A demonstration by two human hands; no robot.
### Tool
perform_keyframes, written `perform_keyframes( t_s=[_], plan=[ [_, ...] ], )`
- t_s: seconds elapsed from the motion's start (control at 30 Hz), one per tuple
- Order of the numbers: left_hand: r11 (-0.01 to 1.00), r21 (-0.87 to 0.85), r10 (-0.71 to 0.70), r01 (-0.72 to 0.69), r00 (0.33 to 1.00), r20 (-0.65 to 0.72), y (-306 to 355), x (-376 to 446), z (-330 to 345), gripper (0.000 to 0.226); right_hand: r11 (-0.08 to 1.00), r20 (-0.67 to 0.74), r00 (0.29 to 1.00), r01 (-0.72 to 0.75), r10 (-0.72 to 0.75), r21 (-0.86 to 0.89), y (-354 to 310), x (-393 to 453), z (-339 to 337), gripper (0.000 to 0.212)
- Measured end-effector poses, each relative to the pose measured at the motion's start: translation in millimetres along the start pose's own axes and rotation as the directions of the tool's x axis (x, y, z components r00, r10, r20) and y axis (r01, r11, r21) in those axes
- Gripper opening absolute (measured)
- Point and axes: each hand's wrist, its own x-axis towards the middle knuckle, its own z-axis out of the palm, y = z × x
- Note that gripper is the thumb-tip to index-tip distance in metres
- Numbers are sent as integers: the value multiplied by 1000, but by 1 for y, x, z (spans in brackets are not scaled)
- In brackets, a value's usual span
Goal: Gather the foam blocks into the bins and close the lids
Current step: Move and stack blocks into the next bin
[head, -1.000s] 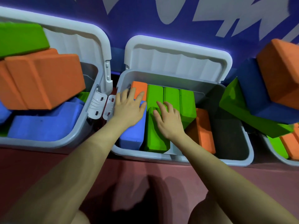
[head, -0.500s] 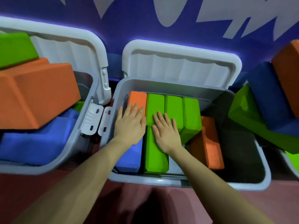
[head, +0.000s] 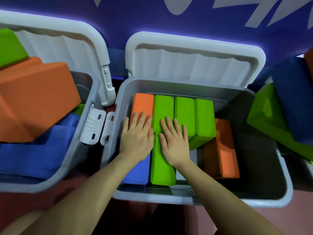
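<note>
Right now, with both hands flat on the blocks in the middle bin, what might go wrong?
The tilted green block leans on the lower orange block, so pressing by the left hand and right hand may not level the row. The left bin is heaped high with a big orange block; its lid probably won't shut.

Rectangular orange (head: 143,104), green (head: 163,111) and blue (head: 138,172) foam blocks fill a grey plastic bin (head: 279,175); far behind, a purple wall (head: 152,16) carries pale grey shapes.
</note>
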Motion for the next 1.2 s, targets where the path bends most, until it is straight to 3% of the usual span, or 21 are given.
perform_keyframes(
  t_s=[0.17, 0.43, 0.6, 0.77, 0.83, 0.93, 1.07, 1.2],
  plan=[
    [1000, 6, -31, 31, 993, 115, -4, 7, 10, 61, 1000, -2, 1000, -17, 17, -21, 0, 6, 2, 56],
    [998, -62, -11, 16, 997, 78, -14, 15, 20, 60, 998, -13, 999, -38, 38, -46, -8, 16, 2, 56],
    [998, -61, -23, 33, 987, 157, -14, 19, 15, 74, 996, 113, 993, -28, 37, -80, -7, 17, -9, 69],
    [993, -115, -11, 38, 974, 227, -7, 18, 1, 53, 990, 212, 977, 29, 2, -141, 4, 16, -34, 56],
    [997, -83, 11, 5, 981, 194, -3, 13, -7, 56, 984, 189, 982, 23, 11, -179, 13, 10, -52, 56],
    [996, -62, 78, -72, 990, 117, 12, 0, -30, 79, 976, 149, 989, 23, 10, -217, 29, -4, -82, 56],
    [981, -109, 169, -162, 984, 54, 47, -4, -69, 89, 978, -70, 995, 51, -66, -203, 44, -26, -132, 50],
    [951, -123, 285, -283, 959, 0, 96, 6, -108, 89, 961, -262, 958, 38, -113, -274, 60, -46, -195, 52]
  ],
)
